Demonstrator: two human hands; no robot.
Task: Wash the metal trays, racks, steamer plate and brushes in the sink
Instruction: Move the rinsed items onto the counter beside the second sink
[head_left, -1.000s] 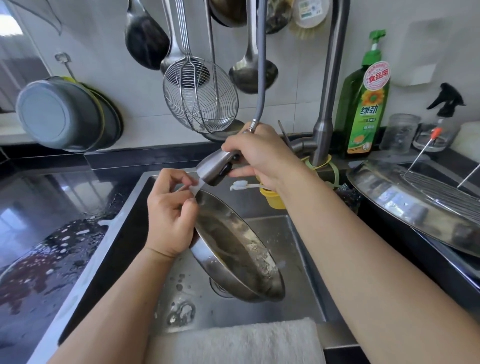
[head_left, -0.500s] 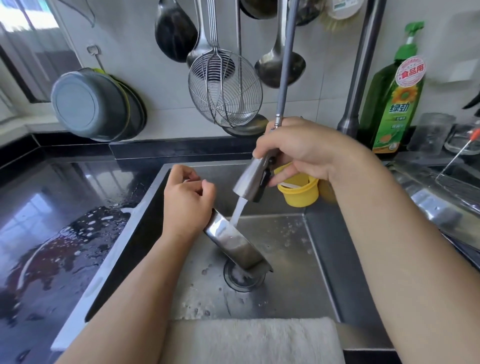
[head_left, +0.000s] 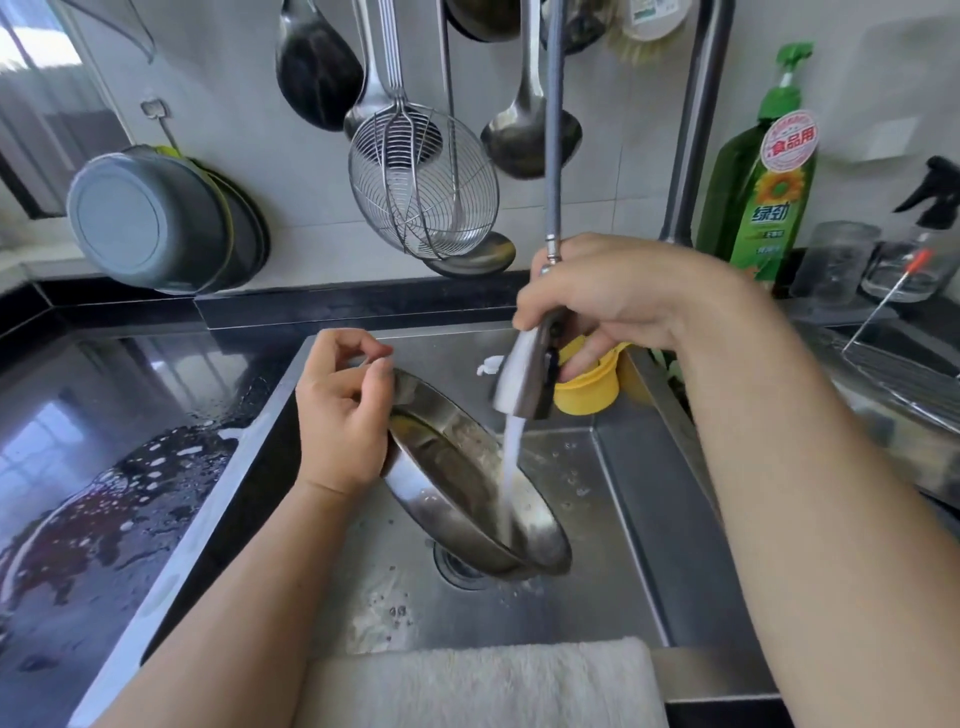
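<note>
My left hand (head_left: 343, 415) grips the upper rim of a round metal tray (head_left: 457, 493), which tilts steeply inside the steel sink (head_left: 639, 519) with its lower edge over the drain (head_left: 452, 571). My right hand (head_left: 618, 301) holds the pull-out sprayer head (head_left: 524, 374) on its grey hose; a white stream of water runs from it onto the tray's inner face. A white brush tip (head_left: 488, 364) shows behind the sprayer, beside a yellow cup (head_left: 587, 389). More metal trays with a wire rack (head_left: 904, 384) lie on the counter at right.
A white towel (head_left: 483, 680) drapes the sink's front edge. The black counter (head_left: 93, 467) at left is wet. Ladles and a wire skimmer (head_left: 426, 182) hang above the sink. A green soap bottle (head_left: 763, 176), glass jars and a spray bottle stand at back right. Basins (head_left: 150, 223) hang at left.
The tray has turned from nearly edge-on so its inner face shows, and the water stream now lands lower on it. Both hands keep their hold.
</note>
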